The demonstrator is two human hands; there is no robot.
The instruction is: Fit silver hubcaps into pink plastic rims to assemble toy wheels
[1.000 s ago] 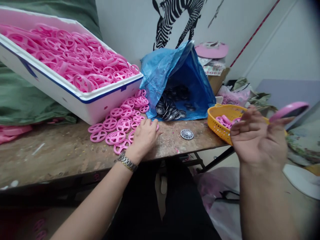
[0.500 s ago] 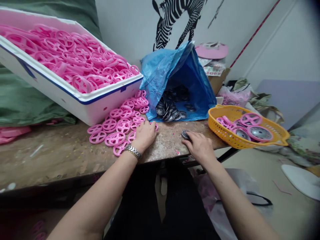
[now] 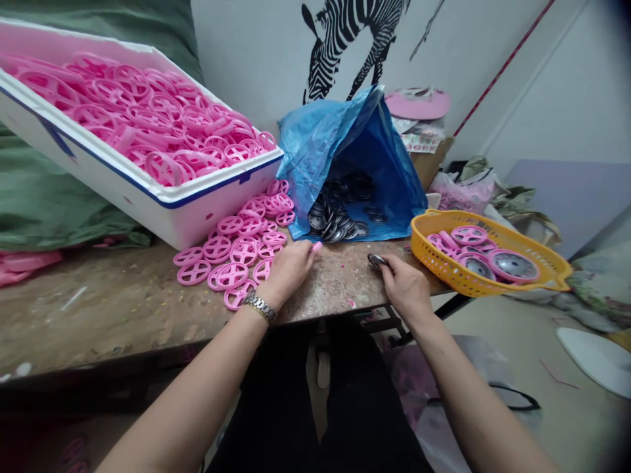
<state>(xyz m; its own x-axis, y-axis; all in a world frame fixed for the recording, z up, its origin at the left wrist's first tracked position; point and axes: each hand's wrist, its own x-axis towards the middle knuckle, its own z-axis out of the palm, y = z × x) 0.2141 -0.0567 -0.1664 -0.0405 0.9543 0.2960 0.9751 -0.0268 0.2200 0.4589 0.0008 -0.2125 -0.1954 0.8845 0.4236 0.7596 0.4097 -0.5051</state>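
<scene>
My left hand (image 3: 290, 266), with a metal watch (image 3: 260, 305) at the wrist, is closed on a pink plastic wheel (image 3: 316, 247) whose edge shows past the fingertips. Beside it lies a loose pile of pink spoked wheels (image 3: 231, 274). My right hand (image 3: 407, 286) pinches a grey hubcap-like disc (image 3: 377, 260), tilted and just above the table. A blue plastic bag (image 3: 315, 141) lies open behind, with many grey discs (image 3: 338, 220) spilling from its mouth. To the right, a yellow basket (image 3: 428, 253) holds pink wheels, some with grey discs set in them.
A white foam box (image 3: 207, 203) heaped with pink wheels stands tilted on the left. The worn wooden table (image 3: 128, 302) ends close to my body. Cardboard and bags are stacked at the back right. A clear plastic bag (image 3: 458, 407) is on the floor.
My right hand put a pink wheel with a disc into the basket, came back to the table and picked up the grey disc. My left hand has taken hold of a pink wheel.
</scene>
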